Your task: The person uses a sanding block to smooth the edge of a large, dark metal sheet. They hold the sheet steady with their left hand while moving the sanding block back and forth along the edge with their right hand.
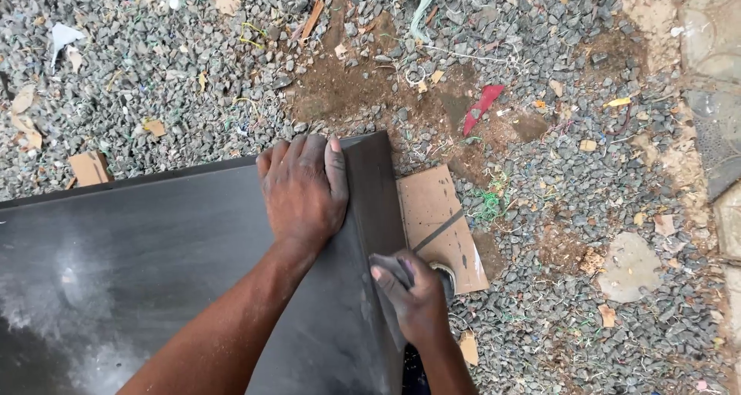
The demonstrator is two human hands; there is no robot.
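Head view, I'm looking straight down at gravel ground (154, 63). Far left, a small cardboard scrap (89, 167) lies on the gravel just beyond the board's far edge. The big dark board (154, 256) fills the lower left, flat, its surface dusty with pale smears, its right end reaching to about mid-frame. My left hand (302, 188) lies palm down on the board near its far right corner, fingers (293, 154) together and stretched flat, pressing on the surface, gripping nothing. Right of that, my right hand (413, 295) sits at the board's right edge, fingers curled and clamped on a small grey block (395, 269) that touches that edge; what the block is exactly I cannot tell. Just beside the board's right end a tan cardboard piece (434, 210) lies on the ground, with a dark line across it, partly under the right hand. A round metal rim shows at the hand's side, mostly hidden. Further right, a red scrap (482, 106) on a bare dirt patch, then more gravel, bits of paper, and a pale stone slab (714, 40) along the far right edge.
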